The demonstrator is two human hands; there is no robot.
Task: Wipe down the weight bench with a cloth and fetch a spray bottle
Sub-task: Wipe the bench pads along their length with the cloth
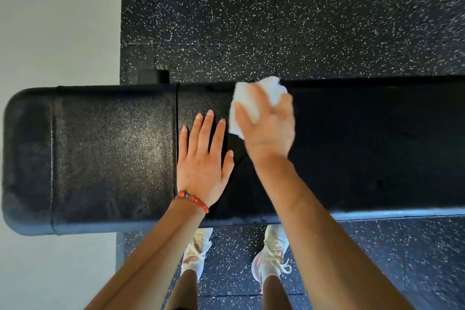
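Note:
A black padded weight bench point(105, 153) runs across the view from left to right. My right hand point(269, 123) lies flat on a white cloth point(251, 106) and presses it onto the pad near the bench's far edge, fingers spread and straight. Beside it, my left hand point(203, 156) rests palm down on the pad, fingers straight, with a red bead bracelet at the wrist. No spray bottle is in view.
Black speckled rubber flooring point(302, 20) lies beyond and in front of the bench. A pale wall or floor strip point(57, 20) borders the left side. My two feet in light sneakers point(274, 249) stand close to the bench's near edge.

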